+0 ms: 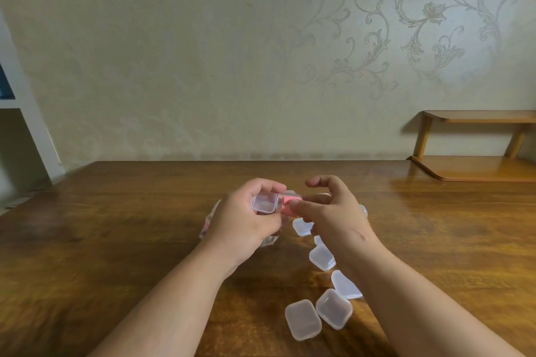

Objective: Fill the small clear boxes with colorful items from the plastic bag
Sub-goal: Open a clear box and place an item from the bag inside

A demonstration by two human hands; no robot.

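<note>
Currently the brown polished wooden surface [116,240] is carrying everything, and both forearms are reaching forward over it. The crinkled clear plastic bag [207,226] is lying under the left hand [246,223], so most of it is hidden. Only its edges are showing, at the left of this hand and below the palm.

The two hands are standing close together but not touching each other, the left a little nearer to the bag. The right hand [336,211] is hovering over a loose row of small clear plastic boxes with rounded corners [322,257]. This row is running from the right hand back toward the person, under the right forearm. These boxes are looking closed and empty, and they are lying nearer to the right hand than to the left.

The left hand is gripping one more small clear hinged box [264,202] above the surface, with its lid open at the left and its base turned to the right. A soft pink item [285,202] is sitting in that base, exactly between the hands, and its long axis is seeming to run left to right. The right hand's fingers are loose and apart, and one fingertip [297,205] is touching the item's right end. I am not seeing any pinch. In my judgement the coming move is a short push leftward by the right hand.
</note>
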